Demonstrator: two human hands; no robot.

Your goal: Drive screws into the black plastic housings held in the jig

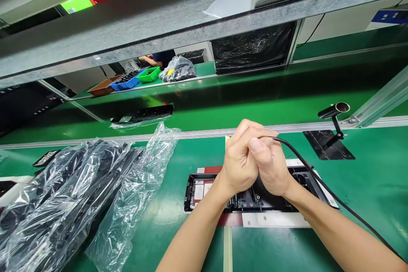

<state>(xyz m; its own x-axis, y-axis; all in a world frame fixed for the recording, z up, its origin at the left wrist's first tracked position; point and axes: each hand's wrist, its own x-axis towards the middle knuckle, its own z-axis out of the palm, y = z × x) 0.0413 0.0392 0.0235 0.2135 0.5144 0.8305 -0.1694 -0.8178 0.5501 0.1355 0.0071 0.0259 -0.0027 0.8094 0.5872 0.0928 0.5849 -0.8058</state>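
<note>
My left hand (239, 159) and my right hand (270, 163) are pressed together, both closed, at the middle of the view. A black cable (306, 163) comes out at the top between the fingers, passes over my right hand and runs down to the lower right. Whatever else sits inside the two closed hands is hidden. Below them a long black plastic housing (245, 204) lies with its hollow inner side up, its middle covered by the hands. A white fixture strip (276, 219) shows along its near edge.
Black parts in clear plastic bags (73, 195) cover the left of the green bench. A black stand with a metal tube (334, 112) is at the right. Across the back runs a metal shelf beam (197, 29). Beyond it are bins (127, 80) and a person's arm (147, 59).
</note>
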